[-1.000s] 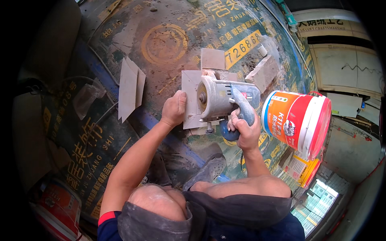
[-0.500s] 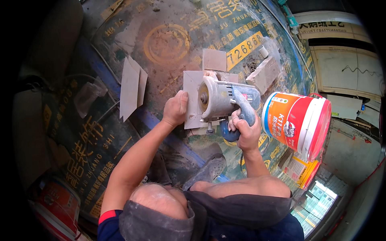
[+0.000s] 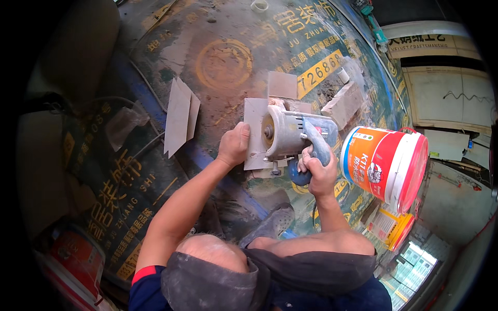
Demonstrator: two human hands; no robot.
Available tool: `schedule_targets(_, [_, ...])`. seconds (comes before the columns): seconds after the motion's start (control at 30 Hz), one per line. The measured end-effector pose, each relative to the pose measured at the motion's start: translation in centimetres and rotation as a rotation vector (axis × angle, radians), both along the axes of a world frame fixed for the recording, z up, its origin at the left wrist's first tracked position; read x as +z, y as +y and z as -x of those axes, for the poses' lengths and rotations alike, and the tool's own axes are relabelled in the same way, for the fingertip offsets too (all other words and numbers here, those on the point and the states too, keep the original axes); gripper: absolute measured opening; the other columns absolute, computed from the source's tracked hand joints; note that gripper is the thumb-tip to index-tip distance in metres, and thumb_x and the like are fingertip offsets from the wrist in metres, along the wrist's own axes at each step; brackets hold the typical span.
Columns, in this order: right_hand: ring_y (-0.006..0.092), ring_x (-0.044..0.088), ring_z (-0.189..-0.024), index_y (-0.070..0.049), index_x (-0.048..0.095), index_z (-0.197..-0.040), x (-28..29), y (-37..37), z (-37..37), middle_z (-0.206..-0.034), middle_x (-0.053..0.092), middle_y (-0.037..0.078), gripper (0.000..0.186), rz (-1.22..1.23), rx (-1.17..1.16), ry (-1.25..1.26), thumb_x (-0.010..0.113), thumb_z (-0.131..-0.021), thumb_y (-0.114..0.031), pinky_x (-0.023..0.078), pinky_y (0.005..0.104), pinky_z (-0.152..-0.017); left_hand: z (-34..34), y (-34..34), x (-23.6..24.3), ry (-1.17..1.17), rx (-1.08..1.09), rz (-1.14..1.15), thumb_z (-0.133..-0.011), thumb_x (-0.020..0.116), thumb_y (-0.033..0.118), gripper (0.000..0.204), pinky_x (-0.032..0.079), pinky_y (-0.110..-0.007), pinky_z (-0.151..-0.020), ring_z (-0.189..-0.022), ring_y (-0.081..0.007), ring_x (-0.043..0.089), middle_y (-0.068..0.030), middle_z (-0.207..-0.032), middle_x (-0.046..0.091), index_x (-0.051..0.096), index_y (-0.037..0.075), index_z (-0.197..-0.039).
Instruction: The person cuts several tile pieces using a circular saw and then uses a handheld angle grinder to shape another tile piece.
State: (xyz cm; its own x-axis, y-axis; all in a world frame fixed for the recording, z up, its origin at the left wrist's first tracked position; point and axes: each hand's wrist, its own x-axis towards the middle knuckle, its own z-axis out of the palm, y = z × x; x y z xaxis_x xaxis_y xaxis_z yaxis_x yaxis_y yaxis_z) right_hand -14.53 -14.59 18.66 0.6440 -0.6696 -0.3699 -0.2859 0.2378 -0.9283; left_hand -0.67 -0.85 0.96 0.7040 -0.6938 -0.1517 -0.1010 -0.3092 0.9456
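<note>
My right hand (image 3: 320, 170) is wrapped round the handle of a dusty handheld tile cutter (image 3: 290, 132) with a blue-and-grey motor body and a round blade on its left side. The cutter rests over a pale tile (image 3: 255, 111) lying flat. My left hand (image 3: 234, 144) is closed on the left edge of that tile, fingers curled, just left of the blade. Where the blade meets the tile is hidden under the cutter's body. A smaller pale tile piece (image 3: 282, 85) lies just beyond the cutter.
Thin pale tile offcuts (image 3: 180, 118) stand to the left. A dusty block (image 3: 344, 105) lies at the right, near a red-and-orange bucket (image 3: 381, 166). A yellow bucket (image 3: 390, 228) is nearer. Green printed sheeting (image 3: 171, 207) covers the floor. Cables run on the left.
The whole view has shifted slightly, so the scene sits a little lower and further right. Both hands keep their holds on the tile and the cutter.
</note>
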Motion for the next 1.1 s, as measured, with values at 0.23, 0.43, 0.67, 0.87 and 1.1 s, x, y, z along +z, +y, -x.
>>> schedule_targets(0.23, [0.0110,0.054,-0.062,0.002,0.053,-0.101,0.03,0.12,-0.13,-0.080,0.056,0.006,0.018,0.001,-0.005,-0.020,0.055,-0.083,-0.003,0.048,0.0276,-0.060,0.05,0.00,-0.08,-0.028,0.012,0.027,-0.107,0.033,0.037,0.041,0.044,-0.061,-0.069,-0.079,-0.0512,0.059,-0.0257,-0.084,0.063,0.055,0.006,-0.095])
schedule_targets(0.43, [0.0110,0.053,-0.062,0.003,0.053,-0.100,-0.06,-0.08,-0.18,-0.079,0.056,0.006,0.018,-0.004,-0.009,-0.021,0.055,-0.083,-0.002,0.048,0.0273,-0.060,0.09,-0.13,-0.14,-0.020,0.012,0.006,-0.107,0.033,0.038,0.040,0.044,-0.061,-0.068,-0.079,-0.0514,0.059,-0.0262,-0.082,0.063,0.055,0.006,-0.095])
schedule_targets(0.67, [0.0109,0.053,-0.061,0.002,0.053,-0.100,0.00,-0.19,-0.04,-0.078,0.056,0.005,0.018,0.016,0.008,0.011,0.055,-0.083,-0.002,0.048,0.0280,-0.060,0.20,-0.08,-0.21,-0.009,0.023,0.001,-0.107,0.034,0.038,0.040,0.044,-0.061,-0.069,-0.079,-0.0516,0.060,-0.0263,-0.083,0.063,0.055,0.006,-0.095])
schedule_targets(0.87, [0.0113,0.053,-0.061,0.002,0.053,-0.100,0.07,-0.13,0.18,-0.077,0.055,0.005,0.018,-0.015,0.002,-0.007,0.055,-0.083,-0.002,0.049,0.0285,-0.060,0.15,-0.11,-0.40,-0.009,0.009,-0.014,-0.107,0.033,0.039,0.041,0.044,-0.061,-0.070,-0.080,-0.0515,0.060,-0.0259,-0.084,0.064,0.055,0.006,-0.096])
schedule_targets(1.1, [0.0114,0.053,-0.061,0.002,0.053,-0.101,0.23,0.04,0.55,-0.077,0.055,0.005,0.018,-0.010,0.016,0.013,0.055,-0.083,-0.003,0.049,0.0286,-0.060,0.13,-0.02,-0.42,-0.014,0.013,0.001,-0.107,0.033,0.040,0.041,0.044,-0.061,-0.070,-0.080,-0.0514,0.060,-0.0262,-0.085,0.064,0.055,0.006,-0.096])
